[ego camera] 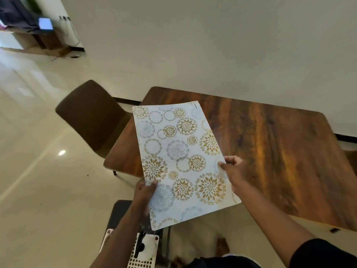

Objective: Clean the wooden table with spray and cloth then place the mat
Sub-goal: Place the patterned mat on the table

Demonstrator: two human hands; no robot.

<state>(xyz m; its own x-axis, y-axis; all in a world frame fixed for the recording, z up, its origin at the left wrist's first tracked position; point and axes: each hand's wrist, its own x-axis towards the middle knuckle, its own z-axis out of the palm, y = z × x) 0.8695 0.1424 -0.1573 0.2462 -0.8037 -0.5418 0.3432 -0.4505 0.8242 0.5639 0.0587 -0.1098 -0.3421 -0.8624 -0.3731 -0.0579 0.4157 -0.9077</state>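
A white mat (pixel 179 157) printed with gold and grey flower circles hangs in the air over the near left corner of the wooden table (pixel 280 151). My left hand (pixel 144 192) pinches its left long edge, thumb on top. My right hand (pixel 232 169) pinches the right long edge, fingers curled under it. The mat lies flat and tilted, with its far end above the tabletop and its near end past the table's edge. No spray bottle or cloth is in view.
A brown chair (pixel 90 117) stands at the table's left end. A dark stool (pixel 123 211) and a white perforated object (pixel 143 252) sit below my left arm. A pale wall runs behind the table, with glossy tiled floor (pixel 48 190) to the left.
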